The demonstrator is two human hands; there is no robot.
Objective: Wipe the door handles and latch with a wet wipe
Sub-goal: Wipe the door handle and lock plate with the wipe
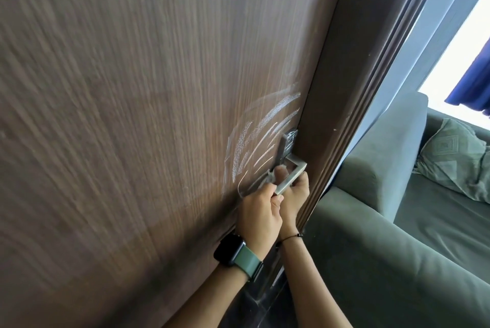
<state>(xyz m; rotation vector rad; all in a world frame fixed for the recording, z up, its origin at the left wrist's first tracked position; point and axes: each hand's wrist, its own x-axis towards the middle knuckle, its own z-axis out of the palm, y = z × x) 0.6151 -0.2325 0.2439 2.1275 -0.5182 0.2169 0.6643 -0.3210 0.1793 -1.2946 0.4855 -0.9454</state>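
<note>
Close to the right edge of a dark wood-grain door [132, 115], both hands work a rigid, smooth silver metal lever handle [290, 177], the right hand [293, 195] gripping its bar, the left hand [261, 215] pinching a soft, limp wet wipe [270, 178] against it.

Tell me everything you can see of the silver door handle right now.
The silver metal lever door handle is square-edged and L-shaped, with a matte brushed look. It juts from a metal plate near the edge of the dark wood-grain door. The right hand cups it from beneath; the left hand presses a crumpled wipe beside it.
</note>
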